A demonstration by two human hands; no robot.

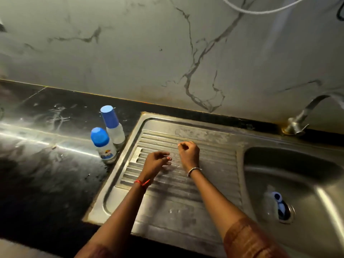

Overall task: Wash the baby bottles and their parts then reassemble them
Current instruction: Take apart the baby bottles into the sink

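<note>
Where black counter (46, 164) meets veined wall (130, 53), blue-capped bottles (104, 144) (114, 127), steel drainboard (214, 164), tap (305, 112).

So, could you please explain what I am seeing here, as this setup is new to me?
No machine here: a person wears one camera on the head, looking down at their own hands. The left hand is relaxed, the right hand curled, both over the ribbed draining board; whether the right pinches anything is unclear. The nearer bottle and the farther bottle, blue-capped, stand on the dark counter beside it. The sink bowl and tap lie rightward.
</note>
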